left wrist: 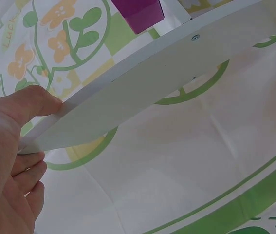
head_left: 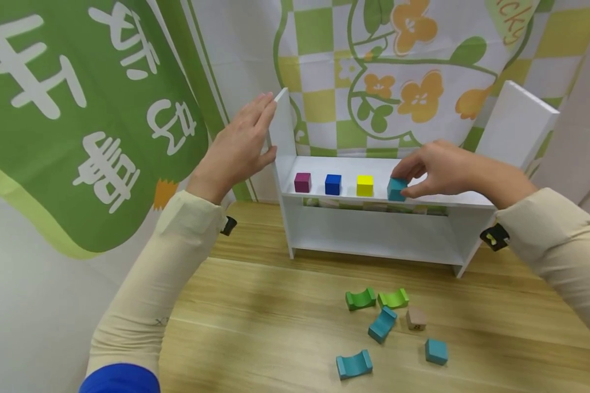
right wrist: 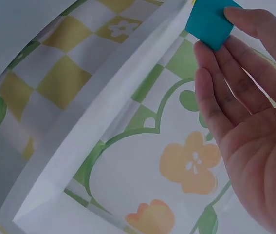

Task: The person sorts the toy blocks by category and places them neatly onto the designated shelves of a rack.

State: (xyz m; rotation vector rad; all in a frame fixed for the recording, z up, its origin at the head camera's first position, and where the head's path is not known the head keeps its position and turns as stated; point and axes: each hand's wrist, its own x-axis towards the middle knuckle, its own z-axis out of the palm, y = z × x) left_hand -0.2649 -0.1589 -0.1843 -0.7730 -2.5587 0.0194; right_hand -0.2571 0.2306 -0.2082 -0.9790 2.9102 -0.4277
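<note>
A white shelf (head_left: 373, 232) stands on the wooden table. Its left side panel (left wrist: 128, 85) is held by my left hand (head_left: 243, 142), thumb on one side and fingers on the other in the left wrist view. At the front of the upper board, my right hand (head_left: 444, 166) pinches a teal cube (head_left: 396, 189) between thumb and fingers; the right wrist view shows this teal cube (right wrist: 210, 23) at the fingertips. To its left, a magenta cube (head_left: 302, 183), a blue cube (head_left: 332, 184) and a yellow cube (head_left: 365, 185) sit spaced in a row.
Before the shelf lie a green curved block (head_left: 361, 299), a lime curved block (head_left: 393, 298), two teal curved blocks (head_left: 382, 325), a plain wooden cube (head_left: 416, 319) and another teal cube (head_left: 436, 351). A patterned cloth (head_left: 319, 71) hangs behind the shelf, a green printed one (head_left: 128, 109) at left.
</note>
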